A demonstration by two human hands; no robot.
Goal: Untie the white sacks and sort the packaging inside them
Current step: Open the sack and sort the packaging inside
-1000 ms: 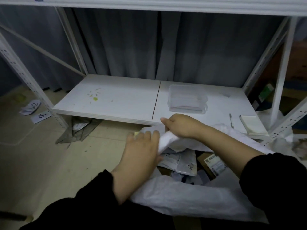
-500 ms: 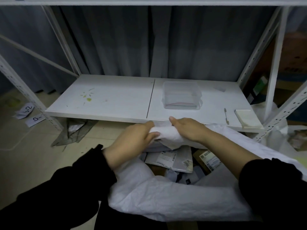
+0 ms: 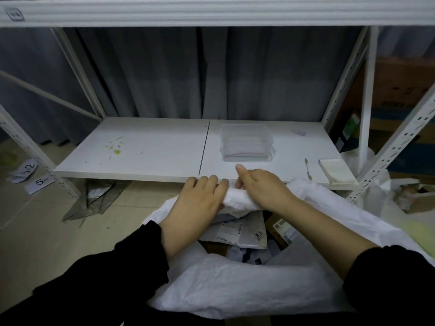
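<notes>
A white sack (image 3: 235, 285) stands open on the floor in front of me, its far rim rolled into a thick white band (image 3: 237, 200). My left hand (image 3: 200, 198) grips the left end of that rolled rim. My right hand (image 3: 261, 187) grips the band from the right, thumb raised. Inside the sack lie grey mailer bags with printed labels (image 3: 237, 234) and a brown carton with a label (image 3: 280, 228). Black sleeves cover both forearms.
A low white shelf board (image 3: 150, 151) of a metal rack stands just beyond the sack, bearing a clear plastic box (image 3: 246, 143), a pen (image 3: 308, 168) and a notepad (image 3: 335, 171). A grey bag (image 3: 96, 198) and numbered paper slips (image 3: 38, 182) lie on the floor at left. More white sacks (image 3: 376, 184) are at right.
Both hands moved away from me with the rim, rolling it further outward. The left hand shifted from the sack's inside edge to gripping the rolled band beside the right hand.
</notes>
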